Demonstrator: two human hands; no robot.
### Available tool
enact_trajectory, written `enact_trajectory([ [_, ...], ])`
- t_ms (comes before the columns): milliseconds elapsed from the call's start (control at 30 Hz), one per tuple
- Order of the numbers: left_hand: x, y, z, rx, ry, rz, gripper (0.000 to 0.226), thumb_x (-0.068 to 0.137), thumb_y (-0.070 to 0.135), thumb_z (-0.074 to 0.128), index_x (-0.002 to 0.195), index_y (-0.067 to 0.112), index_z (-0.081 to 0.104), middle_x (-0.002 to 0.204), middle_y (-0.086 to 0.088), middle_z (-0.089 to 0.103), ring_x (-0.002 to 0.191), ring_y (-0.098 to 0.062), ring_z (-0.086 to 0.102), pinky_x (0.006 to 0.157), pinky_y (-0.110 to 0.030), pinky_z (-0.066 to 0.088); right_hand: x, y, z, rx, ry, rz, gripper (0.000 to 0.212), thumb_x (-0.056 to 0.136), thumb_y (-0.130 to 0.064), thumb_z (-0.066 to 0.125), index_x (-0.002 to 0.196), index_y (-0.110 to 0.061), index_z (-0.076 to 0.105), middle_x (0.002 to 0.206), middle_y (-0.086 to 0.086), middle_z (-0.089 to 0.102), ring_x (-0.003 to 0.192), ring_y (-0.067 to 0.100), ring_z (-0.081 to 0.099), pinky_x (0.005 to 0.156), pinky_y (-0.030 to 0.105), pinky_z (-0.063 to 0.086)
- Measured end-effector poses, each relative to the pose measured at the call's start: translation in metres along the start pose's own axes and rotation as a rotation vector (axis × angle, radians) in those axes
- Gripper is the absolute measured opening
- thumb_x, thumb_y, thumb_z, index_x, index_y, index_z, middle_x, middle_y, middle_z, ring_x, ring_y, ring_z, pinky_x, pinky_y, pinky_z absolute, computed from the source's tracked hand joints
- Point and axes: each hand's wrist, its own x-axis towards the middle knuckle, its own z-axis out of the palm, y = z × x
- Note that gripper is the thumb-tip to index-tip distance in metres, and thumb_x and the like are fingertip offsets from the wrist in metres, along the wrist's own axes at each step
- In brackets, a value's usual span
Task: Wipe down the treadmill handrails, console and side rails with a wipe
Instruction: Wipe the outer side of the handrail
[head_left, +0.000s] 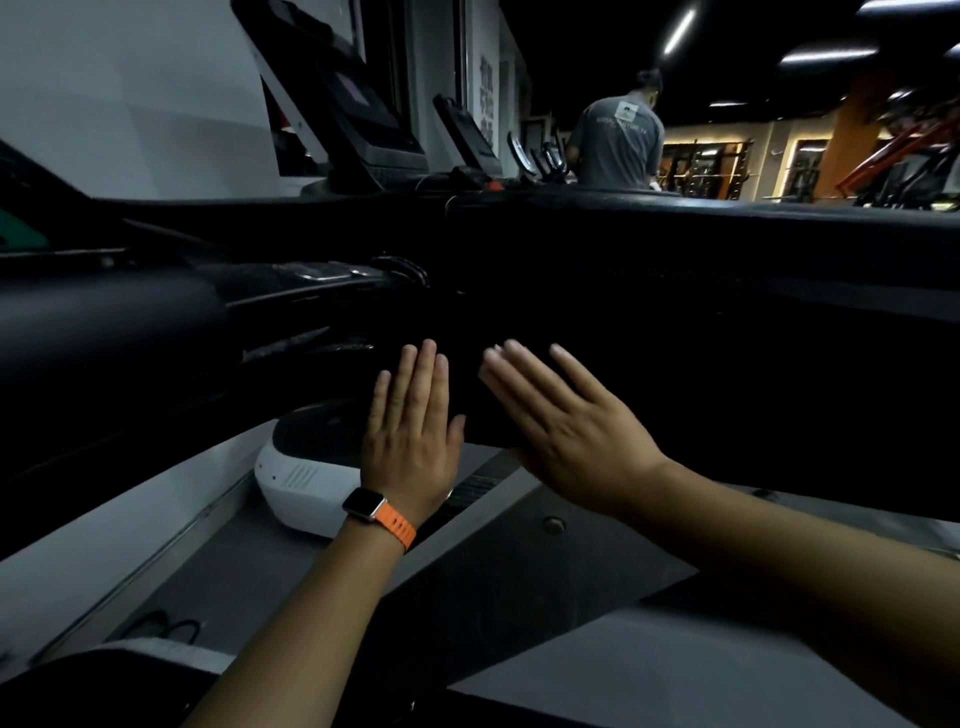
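Note:
My left hand (410, 431), with an orange-strapped watch on its wrist, is stretched flat with straight fingers in front of the dark treadmill console (649, 322). My right hand (566, 421) is beside it, also flat, fingers straight and pointing up-left. Neither hand holds anything, and no wipe is in view. The black handrail (727, 205) runs across the top of the console to the right. The console's left part (104, 322) is dark, with a shiny strip near its middle.
A white motor cover (301, 483) and grey treadmill deck (519, 571) lie below my hands. More treadmill consoles (363, 119) stand in a row behind. A person in a grey shirt (621, 140) stands at the back, with gym equipment at the far right.

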Motion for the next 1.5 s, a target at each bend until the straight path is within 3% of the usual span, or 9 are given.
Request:
enact_trajectory([
  [333, 0.038, 0.021, 0.002, -0.071, 0.079, 0.032, 0.061, 0.11, 0.036, 0.027, 0.158, -0.001, 0.023, 0.167, -0.021, 0.021, 0.157, -0.033, 0.018, 0.127, -0.051, 0.017, -0.025, 0.022, -0.007, 0.196, 0.089, 0.466, 0.079, 0.109, -0.05, 0.039, 0.166, -0.004, 0.01, 0.174, 0.016, 0.0, 0.162, 0.032, -0.001, 0.13, 0.054, 0.006],
  [567, 0.036, 0.023, 0.0, -0.082, 0.072, 0.011, 0.062, 0.109, 0.034, 0.027, 0.16, 0.0, 0.018, 0.168, -0.019, 0.016, 0.157, -0.033, 0.016, 0.127, -0.05, 0.014, -0.023, -0.005, 0.008, 0.133, 0.036, 0.209, 0.073, 0.112, -0.047, 0.035, 0.167, -0.007, 0.007, 0.175, 0.012, 0.001, 0.162, 0.029, 0.0, 0.131, 0.05, 0.008],
  [667, 0.038, 0.028, 0.0, -0.112, 0.086, -0.007, 0.064, 0.105, 0.031, 0.033, 0.159, -0.001, 0.019, 0.168, -0.019, 0.016, 0.157, -0.033, 0.016, 0.127, -0.05, 0.014, -0.072, 0.007, 0.008, 0.179, 0.057, 0.407, 0.075, 0.108, -0.045, 0.048, 0.166, -0.009, 0.016, 0.175, 0.011, 0.008, 0.162, 0.029, 0.008, 0.13, 0.053, 0.01],
  [833, 0.044, 0.035, -0.004, -0.1, 0.084, -0.006, 0.065, 0.105, 0.031, 0.035, 0.159, -0.002, 0.021, 0.168, -0.021, 0.017, 0.157, -0.034, 0.015, 0.127, -0.051, 0.015, -0.064, 0.015, -0.003, 0.239, 0.068, 0.761, 0.08, 0.107, -0.052, 0.037, 0.166, -0.005, 0.011, 0.174, 0.016, 0.0, 0.162, 0.034, 0.0, 0.13, 0.055, 0.003],
  [967, 0.062, 0.046, -0.007, -0.102, 0.103, 0.068, 0.064, 0.107, 0.034, 0.032, 0.159, -0.002, 0.022, 0.168, -0.02, 0.017, 0.157, -0.034, 0.017, 0.127, -0.051, 0.015, -0.026, 0.01, -0.002, 0.272, 0.099, 0.559, 0.08, 0.109, -0.051, 0.043, 0.166, -0.006, 0.01, 0.175, 0.015, -0.001, 0.162, 0.031, -0.002, 0.13, 0.055, 0.002],
  [1133, 0.066, 0.057, 0.0, -0.127, 0.149, 0.041, 0.063, 0.105, 0.03, 0.033, 0.157, -0.004, 0.025, 0.167, -0.021, 0.022, 0.156, -0.035, 0.019, 0.126, -0.053, 0.017, -0.061, 0.032, -0.001, 0.249, 0.143, 0.894, 0.081, 0.107, -0.049, 0.042, 0.166, -0.006, 0.008, 0.174, 0.016, -0.003, 0.162, 0.034, -0.001, 0.129, 0.056, 0.003],
  [1267, 0.065, 0.06, 0.005, -0.136, 0.183, 0.025, 0.063, 0.103, 0.029, 0.033, 0.156, -0.005, 0.028, 0.165, -0.022, 0.025, 0.156, -0.036, 0.021, 0.125, -0.054, 0.019, -0.068, 0.016, 0.008, 0.23, 0.096, 0.571, 0.08, 0.107, -0.05, 0.044, 0.167, -0.009, 0.011, 0.175, 0.011, -0.002, 0.162, 0.03, 0.001, 0.129, 0.055, 0.0],
  [1433, 0.065, 0.06, 0.002, -0.12, 0.168, 0.03, 0.063, 0.105, 0.03, 0.031, 0.157, -0.004, 0.025, 0.166, -0.022, 0.023, 0.156, -0.036, 0.02, 0.126, -0.054, 0.017, -0.094, 0.032, 0.011, 0.233, 0.139, 0.944, 0.083, 0.105, -0.051, 0.041, 0.167, -0.009, 0.005, 0.175, 0.014, -0.006, 0.161, 0.034, -0.003, 0.129, 0.055, -0.003],
  [1500, 0.066, 0.064, 0.002, -0.124, 0.17, 0.016, 0.063, 0.105, 0.03, 0.03, 0.157, -0.005, 0.026, 0.167, -0.021, 0.022, 0.156, -0.036, 0.02, 0.126, -0.054, 0.017, -0.083, 0.015, 0.012, 0.259, 0.115, 0.774, 0.084, 0.105, -0.054, 0.041, 0.166, -0.006, 0.009, 0.174, 0.016, -0.004, 0.161, 0.036, -0.002, 0.129, 0.057, -0.003],
])
